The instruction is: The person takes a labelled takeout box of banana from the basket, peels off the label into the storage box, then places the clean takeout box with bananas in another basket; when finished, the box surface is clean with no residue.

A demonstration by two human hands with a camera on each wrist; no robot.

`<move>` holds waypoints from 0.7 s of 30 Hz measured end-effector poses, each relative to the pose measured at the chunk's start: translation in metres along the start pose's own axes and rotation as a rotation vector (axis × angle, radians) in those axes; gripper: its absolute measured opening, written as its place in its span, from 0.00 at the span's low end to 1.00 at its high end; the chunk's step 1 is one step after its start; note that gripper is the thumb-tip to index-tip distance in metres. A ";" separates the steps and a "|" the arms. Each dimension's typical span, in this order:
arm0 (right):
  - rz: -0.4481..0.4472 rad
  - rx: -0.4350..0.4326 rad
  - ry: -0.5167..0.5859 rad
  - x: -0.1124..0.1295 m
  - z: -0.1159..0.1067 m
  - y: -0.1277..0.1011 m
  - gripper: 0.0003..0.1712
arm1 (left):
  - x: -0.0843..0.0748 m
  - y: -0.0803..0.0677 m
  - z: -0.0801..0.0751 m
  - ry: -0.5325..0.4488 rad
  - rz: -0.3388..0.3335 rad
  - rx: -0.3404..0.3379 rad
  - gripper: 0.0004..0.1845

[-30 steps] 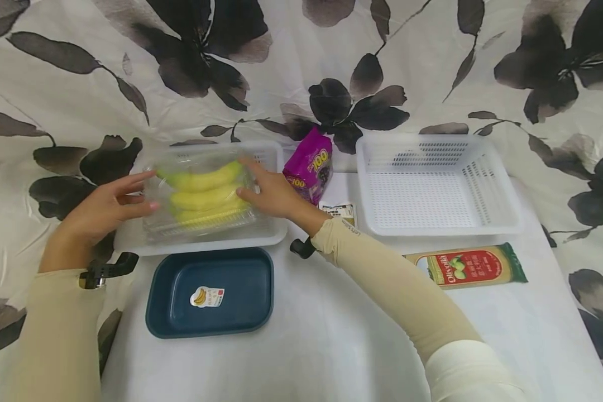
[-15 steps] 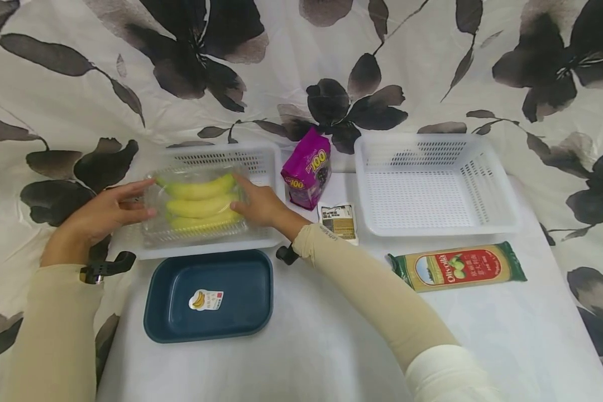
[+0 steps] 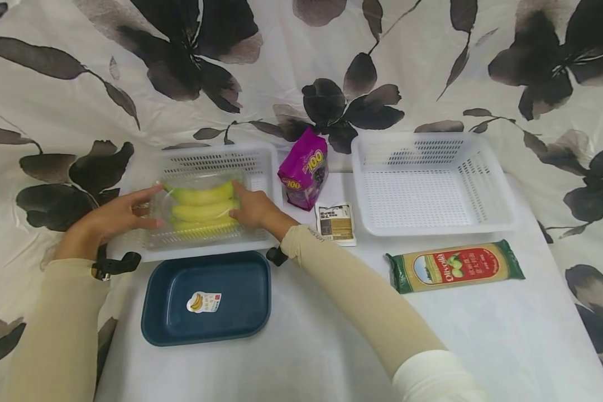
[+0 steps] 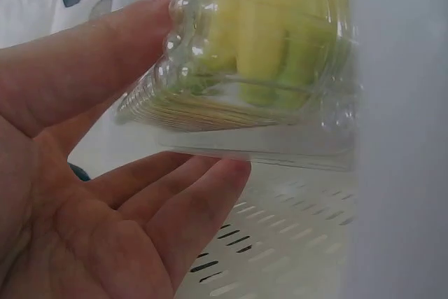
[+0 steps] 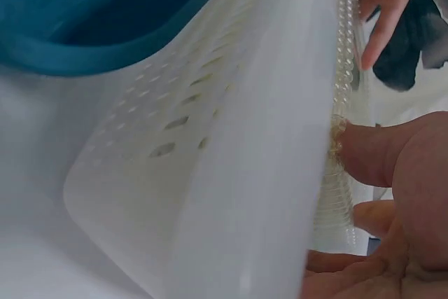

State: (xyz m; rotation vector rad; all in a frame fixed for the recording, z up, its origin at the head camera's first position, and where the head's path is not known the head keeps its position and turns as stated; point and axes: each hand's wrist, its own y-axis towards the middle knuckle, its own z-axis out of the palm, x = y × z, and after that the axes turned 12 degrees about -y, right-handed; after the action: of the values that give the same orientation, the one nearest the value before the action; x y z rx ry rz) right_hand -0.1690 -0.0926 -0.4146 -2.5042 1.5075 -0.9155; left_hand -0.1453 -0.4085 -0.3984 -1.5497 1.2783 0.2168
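A clear plastic box of yellow bananas [image 3: 198, 207] is held between both hands, inside the left white basket [image 3: 216, 161]. My left hand [image 3: 153, 206] grips the box's left end, thumb on the side and fingers [image 4: 210, 187] under the base. At the opposite end my right hand [image 3: 237, 198] holds it, thumb against the ribbed edge [image 5: 343, 138]. In the left wrist view the box [image 4: 266, 54] hangs a little above the basket floor [image 4: 280, 243]. The right wrist view shows the basket wall [image 5: 231, 138] close up.
A dark blue tray [image 3: 206, 296] with a banana sticker lies just in front of the left basket. A purple snack bag [image 3: 304, 170] and a small sachet [image 3: 336, 223] sit between the baskets. On the right are a second white basket [image 3: 432, 184] and a pasta packet [image 3: 454, 266].
Both hands have lowered the banana box deeper into the left basket; the right forearm has drawn left, uncovering the small sachet.
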 end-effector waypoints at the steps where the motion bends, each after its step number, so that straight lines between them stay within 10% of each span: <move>1: 0.008 0.004 -0.002 0.001 0.000 0.001 0.45 | 0.001 0.001 0.000 0.009 0.002 0.000 0.62; 14: 0.030 -0.040 -0.093 0.001 0.003 0.000 0.45 | -0.012 -0.004 0.006 0.128 0.047 -0.045 0.54; 21: -0.162 -0.221 -0.230 -0.011 -0.005 -0.027 0.38 | -0.025 -0.022 0.030 0.303 0.192 -0.254 0.42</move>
State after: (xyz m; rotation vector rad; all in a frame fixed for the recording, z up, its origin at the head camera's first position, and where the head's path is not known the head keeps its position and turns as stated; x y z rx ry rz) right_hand -0.1548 -0.0682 -0.4058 -2.8046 1.4199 -0.4761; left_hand -0.1243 -0.3725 -0.3806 -1.7207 1.6942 0.2828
